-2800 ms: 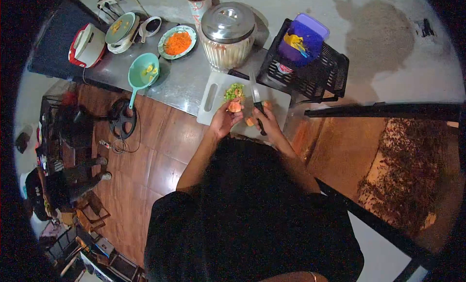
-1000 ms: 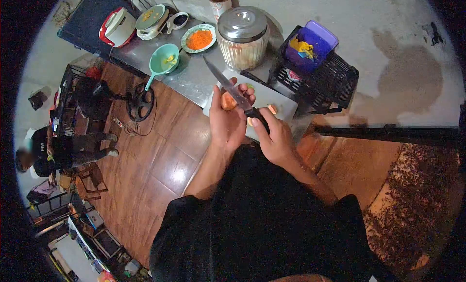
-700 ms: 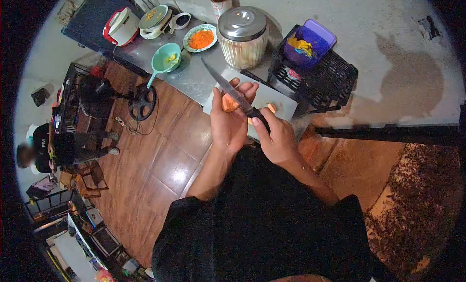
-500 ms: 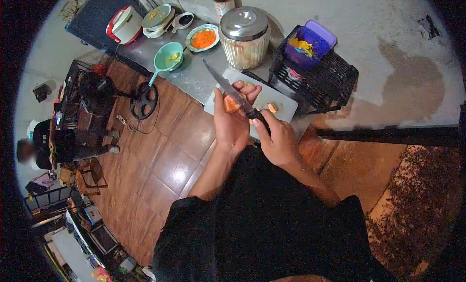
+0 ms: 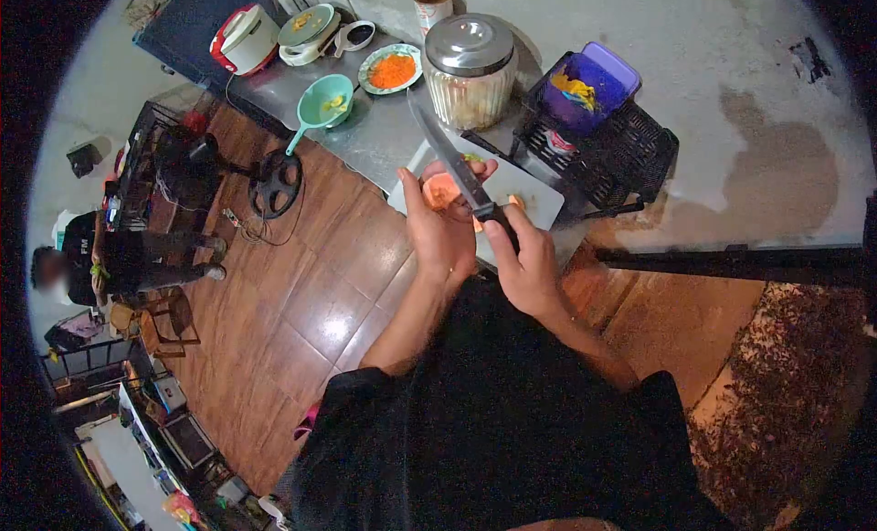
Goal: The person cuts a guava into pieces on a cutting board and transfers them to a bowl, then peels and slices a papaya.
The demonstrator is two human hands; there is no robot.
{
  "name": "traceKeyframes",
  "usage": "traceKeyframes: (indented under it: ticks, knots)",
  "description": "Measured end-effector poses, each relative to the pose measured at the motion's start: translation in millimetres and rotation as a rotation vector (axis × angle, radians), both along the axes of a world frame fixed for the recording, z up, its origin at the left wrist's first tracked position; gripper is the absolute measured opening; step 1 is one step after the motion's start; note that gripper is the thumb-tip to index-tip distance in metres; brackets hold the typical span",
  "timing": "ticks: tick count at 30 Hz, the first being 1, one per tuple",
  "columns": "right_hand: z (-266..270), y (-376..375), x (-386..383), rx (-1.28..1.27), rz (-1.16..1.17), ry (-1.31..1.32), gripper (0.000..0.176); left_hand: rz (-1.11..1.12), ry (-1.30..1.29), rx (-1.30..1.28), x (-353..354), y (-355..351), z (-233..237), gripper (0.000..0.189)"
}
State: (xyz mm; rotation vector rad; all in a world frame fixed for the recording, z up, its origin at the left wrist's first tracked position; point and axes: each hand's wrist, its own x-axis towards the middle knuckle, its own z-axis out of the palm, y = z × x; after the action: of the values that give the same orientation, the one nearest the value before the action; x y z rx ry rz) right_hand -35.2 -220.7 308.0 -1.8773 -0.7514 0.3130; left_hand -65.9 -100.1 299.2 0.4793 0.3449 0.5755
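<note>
My left hand, palm up, cradles a cut tomato with its orange-red cut face showing. My right hand is wrapped round the black handle of a kitchen knife. The blade slants up and leftward across the tomato and the left fingers, hiding part of both. Beneath the hands lies a white cutting board, with a small orange piece on it near the knife handle.
Behind the board stands a ribbed glass jar with a metal lid. Left of it are a plate of grated carrot and a green strainer. A black crate holds a purple container. A person is at far left.
The knife has turned a little more upright over the tomato. The tomato's cut face now shows more fully, and the view has shifted slightly.
</note>
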Motion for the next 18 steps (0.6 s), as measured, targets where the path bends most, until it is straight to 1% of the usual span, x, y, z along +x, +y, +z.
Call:
traceKeyframes:
  ticks: [1, 5, 7, 11, 13, 18]
  knots:
    - [1.1, -1.4, 1.2, -0.007, 0.002, -0.067, 0.028, -0.007, -0.022, -0.006, 0.5, 1.6, -1.4, 0.063]
    - [1.1, -3.5, -1.8, -0.075, 0.029, -0.103, 0.025, -0.022, -0.06, -0.028, 1.6, 3.2, -0.9, 0.063]
    - [-0.1, -3.0, -5.2, -0.058, 0.041, -0.225, 0.025, 0.02, 0.06, -0.077, 3.4, 1.8, 6.1, 0.065]
    - [-6.0, -2.9, -4.4, -0.062, 0.093, -0.26, 0.028, 0.034, 0.054, -0.099, 6.0, 3.8, -3.9, 0.064]
    - [-6.0, -3.5, -5.4, -0.098, 0.135, -0.266, 0.03, 0.05, 0.07, -0.068, 6.8, 5.1, -9.0, 0.061]
    - [-8.5, -5.2, -7.3, -0.102, 0.144, -0.253, 0.03, 0.054, 0.021, -0.074, 3.7, 9.6, -24.4, 0.062]
